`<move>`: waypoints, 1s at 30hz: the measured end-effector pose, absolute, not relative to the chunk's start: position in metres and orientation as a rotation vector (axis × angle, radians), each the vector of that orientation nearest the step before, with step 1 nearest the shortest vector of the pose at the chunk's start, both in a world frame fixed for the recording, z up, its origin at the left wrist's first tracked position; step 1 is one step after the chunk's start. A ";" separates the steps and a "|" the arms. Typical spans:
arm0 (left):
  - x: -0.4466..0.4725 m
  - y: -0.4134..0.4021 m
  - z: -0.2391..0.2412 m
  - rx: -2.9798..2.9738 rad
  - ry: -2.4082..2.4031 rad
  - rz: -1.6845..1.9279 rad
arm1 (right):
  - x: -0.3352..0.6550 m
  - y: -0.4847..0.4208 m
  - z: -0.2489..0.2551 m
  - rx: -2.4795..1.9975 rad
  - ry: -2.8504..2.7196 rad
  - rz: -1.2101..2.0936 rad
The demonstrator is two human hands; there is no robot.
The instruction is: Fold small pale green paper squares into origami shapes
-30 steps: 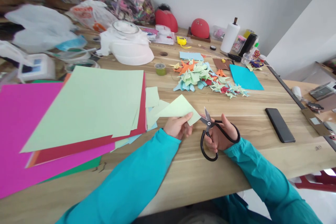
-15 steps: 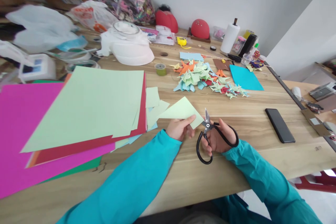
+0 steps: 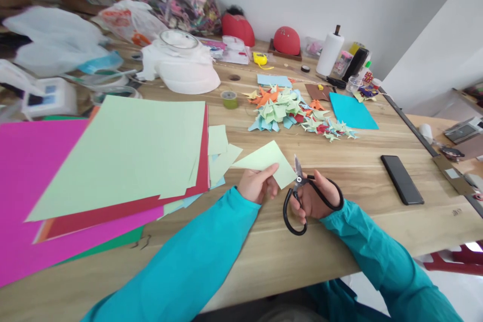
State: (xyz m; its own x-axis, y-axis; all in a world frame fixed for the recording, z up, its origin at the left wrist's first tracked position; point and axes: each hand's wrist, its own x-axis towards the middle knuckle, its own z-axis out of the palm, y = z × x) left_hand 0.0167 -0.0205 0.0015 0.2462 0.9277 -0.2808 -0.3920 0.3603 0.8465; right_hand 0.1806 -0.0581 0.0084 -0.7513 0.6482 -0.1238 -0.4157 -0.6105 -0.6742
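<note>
My left hand [image 3: 259, 182] pinches a pale green piece of paper [image 3: 272, 157] between thumb and fingers, just left of the scissors. In my right hand [image 3: 314, 195] is a pair of black-handled scissors [image 3: 299, 179], fingers and thumb through the loops. Its blades are apart, and the paper's right corner lies between them near the pivot. Left of my hands rests a large pale green sheet [image 3: 132, 146] on top of red and magenta sheets [image 3: 56, 161]. Smaller green pieces [image 3: 223, 161] stick out at the stack's right edge.
Beyond my hands lies a heap of folded paper pieces [image 3: 281, 108]. A turquoise sheet [image 3: 352, 110] and a black phone [image 3: 402, 179] are to the right. A tape roll [image 3: 229, 99], white cap [image 3: 188, 73] and yellow tape measure [image 3: 260, 58] stand farther back.
The pale green paper has shifted slightly right, its corner deeper between the scissor blades. My left thumb has moved a little with it; the right hand stays nearly still.
</note>
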 end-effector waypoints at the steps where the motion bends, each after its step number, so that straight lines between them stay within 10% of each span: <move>1: 0.017 -0.021 0.001 0.739 0.899 1.022 | 0.180 -0.058 0.009 -0.481 -0.847 2.329; 30: 0.013 -0.018 0.000 0.738 0.956 1.059 | 0.187 -0.053 0.019 -0.630 -0.811 2.325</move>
